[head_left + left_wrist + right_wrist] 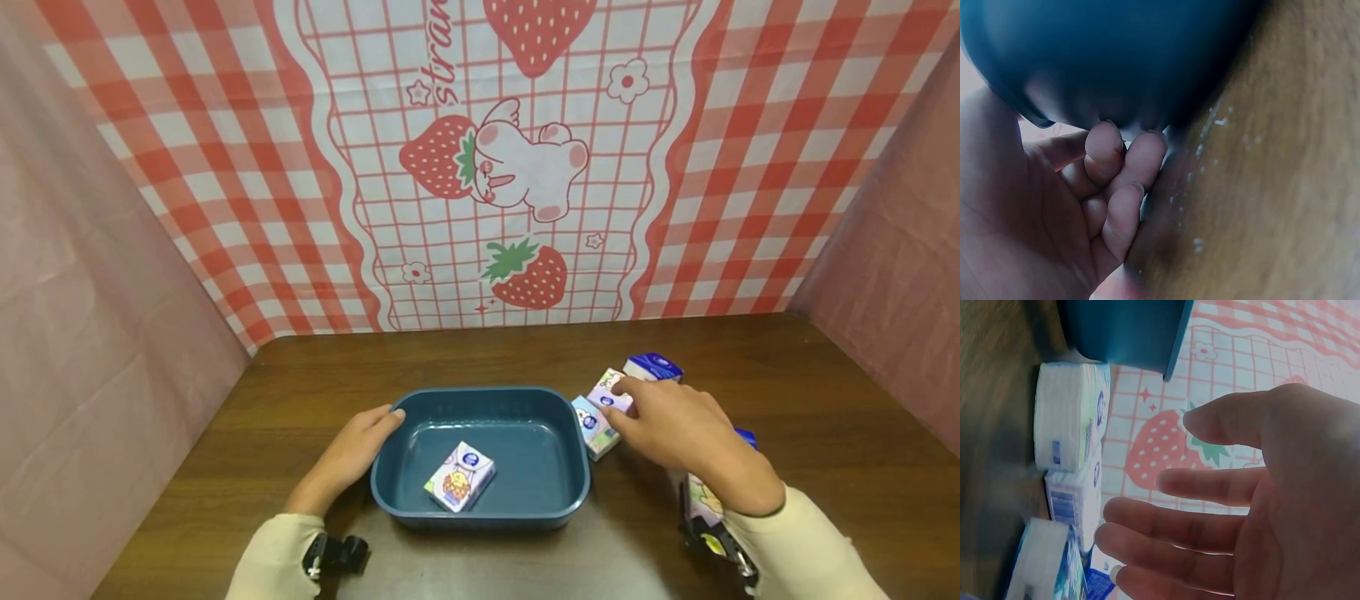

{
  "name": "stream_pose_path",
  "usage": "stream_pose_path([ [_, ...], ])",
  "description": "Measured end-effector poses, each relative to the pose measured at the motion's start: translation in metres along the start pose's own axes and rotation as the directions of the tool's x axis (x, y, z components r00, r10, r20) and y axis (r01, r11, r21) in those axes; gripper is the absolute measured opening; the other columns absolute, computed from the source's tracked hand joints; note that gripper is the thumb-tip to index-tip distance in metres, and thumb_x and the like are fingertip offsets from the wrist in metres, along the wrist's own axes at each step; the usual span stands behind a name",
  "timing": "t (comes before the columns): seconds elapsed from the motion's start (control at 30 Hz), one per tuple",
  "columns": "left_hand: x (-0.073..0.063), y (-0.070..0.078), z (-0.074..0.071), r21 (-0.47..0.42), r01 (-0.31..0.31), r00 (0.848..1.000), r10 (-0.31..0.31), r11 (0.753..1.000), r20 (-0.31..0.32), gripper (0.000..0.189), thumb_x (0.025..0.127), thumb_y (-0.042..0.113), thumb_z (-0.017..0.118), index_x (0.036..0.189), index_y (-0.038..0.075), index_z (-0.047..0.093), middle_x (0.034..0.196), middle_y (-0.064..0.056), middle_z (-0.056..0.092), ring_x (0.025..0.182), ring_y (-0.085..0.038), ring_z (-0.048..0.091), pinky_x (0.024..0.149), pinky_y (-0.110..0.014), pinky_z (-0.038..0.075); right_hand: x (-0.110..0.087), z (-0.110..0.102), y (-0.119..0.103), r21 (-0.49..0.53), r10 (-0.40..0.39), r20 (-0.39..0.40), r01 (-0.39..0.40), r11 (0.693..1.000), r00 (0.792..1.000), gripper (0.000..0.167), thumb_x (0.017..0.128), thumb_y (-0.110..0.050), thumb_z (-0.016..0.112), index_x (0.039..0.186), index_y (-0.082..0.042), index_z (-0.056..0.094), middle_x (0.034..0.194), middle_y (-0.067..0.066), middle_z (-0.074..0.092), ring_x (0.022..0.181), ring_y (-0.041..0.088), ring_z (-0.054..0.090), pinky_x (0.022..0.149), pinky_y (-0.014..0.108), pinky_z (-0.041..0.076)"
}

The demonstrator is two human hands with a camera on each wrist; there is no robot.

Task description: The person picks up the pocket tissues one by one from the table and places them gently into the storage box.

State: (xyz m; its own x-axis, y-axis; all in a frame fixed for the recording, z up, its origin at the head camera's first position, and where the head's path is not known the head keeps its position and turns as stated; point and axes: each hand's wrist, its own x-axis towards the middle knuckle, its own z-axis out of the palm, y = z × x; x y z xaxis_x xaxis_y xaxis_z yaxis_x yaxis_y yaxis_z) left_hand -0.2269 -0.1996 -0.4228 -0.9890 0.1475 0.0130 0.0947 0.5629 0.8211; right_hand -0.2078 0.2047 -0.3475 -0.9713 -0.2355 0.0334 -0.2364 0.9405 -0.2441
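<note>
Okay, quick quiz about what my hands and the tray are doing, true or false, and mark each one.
1. The left hand touches the blue tray. True.
2. Two tissue packs lie in the tray. False: only one tissue pack does.
3. The right hand is near the light blue pack outside the tray. True.
4. The right hand grips a pack. False: it holds nothing.
5. The tray stands on the wooden table. True.

a brown wood-grain table (817, 408) bears a teal basin (528, 467) and, beside it, tissue packs (597, 427).
</note>
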Motion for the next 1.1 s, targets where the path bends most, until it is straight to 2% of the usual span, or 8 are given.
stream_pose_path([
  [0.2,0.000,0.001,0.000,0.004,0.005,1.000,-0.005,1.000,0.000,0.042,0.107,0.037,0.045,0.122,0.005,0.067,0.101,-0.005,0.067,0.094,-0.018,0.060,0.090,-0.042,0.049,0.000,-0.005,0.009,-0.024,0.011,-0.016,-0.011,1.000,1.000,0.050,0.093,-0.045,0.064,0.129,-0.010,0.063,0.099,0.004,0.070,0.087,0.027,0.065,0.066,0.055,0.049],
  [0.37,0.000,0.001,0.000,0.002,0.007,1.000,-0.007,1.000,0.000,0.040,0.107,0.036,0.045,0.120,0.005,0.067,0.099,-0.004,0.067,0.092,-0.018,0.060,0.087,-0.039,0.049,0.001,-0.008,0.017,-0.025,0.040,0.018,-0.039,0.999,0.999,0.055,0.094,-0.048,0.062,0.133,-0.009,0.061,0.103,0.010,0.070,0.090,0.032,0.064,0.066,0.057,0.049],
  [0.5,0.000,0.001,0.000,0.005,0.006,1.000,-0.006,1.000,-0.003,0.041,0.107,0.036,0.045,0.123,0.004,0.067,0.103,-0.005,0.068,0.095,-0.018,0.061,0.092,-0.043,0.049,0.002,-0.011,0.024,-0.008,0.063,0.046,-0.063,0.998,0.997,0.057,0.095,-0.048,0.062,0.135,-0.007,0.059,0.106,0.015,0.070,0.085,0.029,0.065,0.064,0.054,0.050],
  [0.6,0.001,0.001,0.001,0.006,0.008,1.000,-0.008,1.000,-0.005,0.043,0.107,0.036,0.045,0.127,0.004,0.065,0.108,-0.006,0.068,0.100,-0.019,0.061,0.096,-0.047,0.048,0.001,-0.013,0.031,-0.008,0.078,0.062,-0.078,0.997,0.995,0.060,0.094,-0.049,0.062,0.136,-0.005,0.058,0.111,0.022,0.068,0.085,0.030,0.064,0.066,0.058,0.050],
  [0.83,0.001,0.001,0.001,0.007,-0.001,1.000,0.001,1.000,-0.008,0.042,0.106,0.034,0.046,0.127,0.003,0.065,0.109,-0.006,0.069,0.101,-0.020,0.062,0.097,-0.047,0.047,0.000,-0.017,0.046,-0.004,0.109,0.101,-0.110,0.994,0.989,0.070,0.092,-0.054,0.063,0.137,-0.001,0.056,0.118,0.025,0.065,0.097,0.039,0.063,0.076,0.071,0.046],
  [1.03,0.001,0.002,0.001,0.003,-0.007,1.000,0.008,1.000,-0.007,0.042,0.107,0.034,0.046,0.128,0.003,0.064,0.111,-0.008,0.069,0.102,-0.021,0.062,0.098,-0.049,0.047,0.000,-0.020,0.055,-0.008,0.108,0.131,-0.108,0.994,0.985,0.070,0.092,-0.053,0.064,0.135,0.002,0.056,0.122,0.026,0.064,0.109,0.049,0.059,0.080,0.073,0.043],
  [1.1,0.001,0.001,0.001,0.006,-0.010,1.000,0.010,1.000,-0.005,0.043,0.107,0.034,0.046,0.129,0.002,0.064,0.112,-0.008,0.069,0.103,-0.021,0.062,0.098,-0.049,0.047,0.000,-0.021,0.057,-0.007,0.111,0.139,-0.111,0.994,0.984,0.068,0.093,-0.052,0.065,0.133,0.003,0.057,0.120,0.025,0.064,0.108,0.048,0.060,0.080,0.073,0.043],
])
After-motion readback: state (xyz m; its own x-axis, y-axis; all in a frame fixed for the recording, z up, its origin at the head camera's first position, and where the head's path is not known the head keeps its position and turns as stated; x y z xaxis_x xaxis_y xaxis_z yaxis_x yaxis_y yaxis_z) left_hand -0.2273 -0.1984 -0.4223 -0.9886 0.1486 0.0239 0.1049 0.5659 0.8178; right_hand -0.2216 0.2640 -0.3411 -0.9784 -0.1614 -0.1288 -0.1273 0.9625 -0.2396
